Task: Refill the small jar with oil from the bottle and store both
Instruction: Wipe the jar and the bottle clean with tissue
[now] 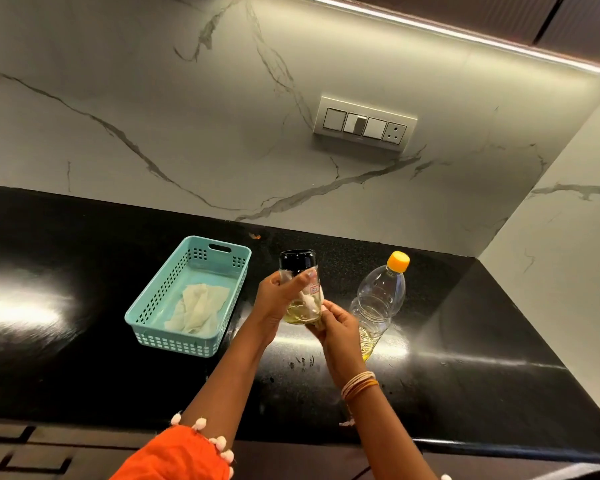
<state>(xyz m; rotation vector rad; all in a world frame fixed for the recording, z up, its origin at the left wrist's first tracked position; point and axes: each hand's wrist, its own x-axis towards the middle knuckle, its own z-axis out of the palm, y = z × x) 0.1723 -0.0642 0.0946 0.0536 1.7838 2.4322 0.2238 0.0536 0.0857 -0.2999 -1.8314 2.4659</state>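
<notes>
On the countertop [465, 358], a basket [160, 306] holding a cloth [196, 308] sits left; the jar [300, 289], held above, is between it and the bottle [378, 303].

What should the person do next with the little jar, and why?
Probably finish wiping the small jar and then set it in the blue basket. Its black lid is on, there is oil at its bottom, the left hand grips it, and the right hand holds a white cloth against its side. The bottle stands capped beside it.

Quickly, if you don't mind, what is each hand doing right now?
Left hand: holding the jar, fingers curled round it.
Right hand: holding a cloth against the jar.
</notes>
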